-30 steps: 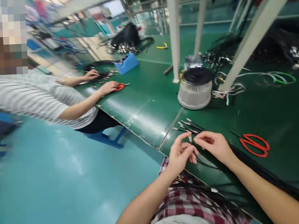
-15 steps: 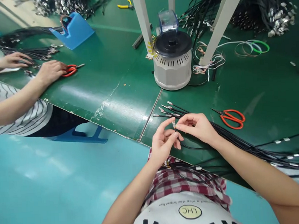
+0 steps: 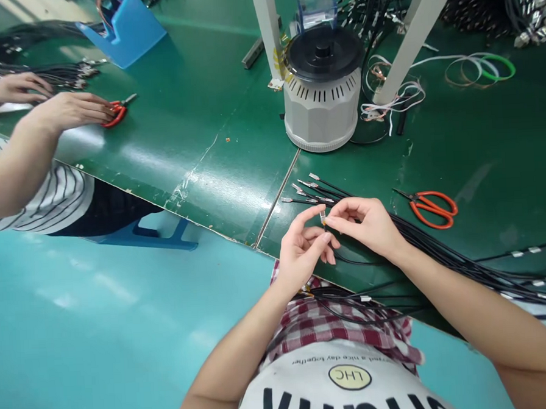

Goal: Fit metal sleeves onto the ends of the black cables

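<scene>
Between my two hands stands the small silvery connector [image 3: 322, 216] of a black cable [image 3: 356, 262]. My left hand [image 3: 305, 242] pinches the cable just below the connector, with the index fingertip beside its top. From the other side, my right hand [image 3: 365, 224] closes thumb and fingers at the connector's lower end. Just beyond my hands lies a bundle of black cables [image 3: 421, 245] with metal connector ends [image 3: 306, 190]; it runs off to the right under my right forearm. More black cables [image 3: 346, 304] rest across my lap.
Red-handled scissors [image 3: 433, 209] lie right of my hands. Ahead stands a grey round machine [image 3: 323, 107] with a black top, between white posts [image 3: 268, 34]. At the left a co-worker's hand [image 3: 73, 110] rests on red-handled cutters [image 3: 117, 112], near a blue tape dispenser [image 3: 129, 32].
The view has tilted slightly downward, so the table things sit higher in the picture. My hands keep nearly the same hold on the cable's connector. The co-worker's hand and cutters have shifted slightly left.
</scene>
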{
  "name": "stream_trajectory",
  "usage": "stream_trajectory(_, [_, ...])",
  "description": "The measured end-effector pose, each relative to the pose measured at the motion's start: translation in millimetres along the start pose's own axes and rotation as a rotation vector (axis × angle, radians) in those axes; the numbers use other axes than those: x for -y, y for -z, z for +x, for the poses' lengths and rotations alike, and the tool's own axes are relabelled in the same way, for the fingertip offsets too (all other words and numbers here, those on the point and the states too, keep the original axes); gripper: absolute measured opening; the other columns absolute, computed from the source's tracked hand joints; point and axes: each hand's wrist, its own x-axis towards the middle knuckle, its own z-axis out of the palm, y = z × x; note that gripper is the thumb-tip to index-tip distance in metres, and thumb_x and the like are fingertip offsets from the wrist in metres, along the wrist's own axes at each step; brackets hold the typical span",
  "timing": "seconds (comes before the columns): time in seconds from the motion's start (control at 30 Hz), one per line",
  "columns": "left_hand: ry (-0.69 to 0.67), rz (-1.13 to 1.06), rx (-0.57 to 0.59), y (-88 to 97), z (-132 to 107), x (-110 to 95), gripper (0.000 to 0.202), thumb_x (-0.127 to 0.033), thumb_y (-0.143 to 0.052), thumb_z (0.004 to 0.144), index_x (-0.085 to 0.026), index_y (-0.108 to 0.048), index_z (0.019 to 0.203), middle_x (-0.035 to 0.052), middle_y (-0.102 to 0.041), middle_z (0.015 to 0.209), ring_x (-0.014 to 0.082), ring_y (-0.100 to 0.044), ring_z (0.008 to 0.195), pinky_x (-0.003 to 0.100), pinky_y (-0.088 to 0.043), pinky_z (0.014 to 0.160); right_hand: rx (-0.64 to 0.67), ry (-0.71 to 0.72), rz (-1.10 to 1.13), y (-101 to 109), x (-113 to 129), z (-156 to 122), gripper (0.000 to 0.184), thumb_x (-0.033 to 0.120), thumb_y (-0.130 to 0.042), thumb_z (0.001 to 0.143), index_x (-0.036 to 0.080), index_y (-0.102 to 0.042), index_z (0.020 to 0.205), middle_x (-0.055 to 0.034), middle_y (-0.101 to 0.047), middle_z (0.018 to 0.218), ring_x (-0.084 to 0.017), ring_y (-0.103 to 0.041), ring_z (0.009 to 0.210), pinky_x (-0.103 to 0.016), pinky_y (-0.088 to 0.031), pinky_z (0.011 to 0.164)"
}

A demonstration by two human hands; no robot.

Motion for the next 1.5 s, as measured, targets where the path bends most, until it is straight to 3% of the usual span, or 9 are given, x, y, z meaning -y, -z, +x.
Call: stream_trajectory(1.5, [-0.019,-0.011,0.023,4.8,0.8,7.6,0.048,-0.023,-0.062,0.094,-0.019,-0.038,0.136,0.0066,-0.069,0.087,0.0133,-0.065,0.056,0.020,-0.047,0.049,-0.063,0.028,-0.041,-6.0,-5.0,0.8,0.025,0.036,-0.071,0.083,0.011,-0.068,0.081,-0.0036,-0.066,0.074,-0.008,-0.052,0.060,-0.023,-0.039,0.055])
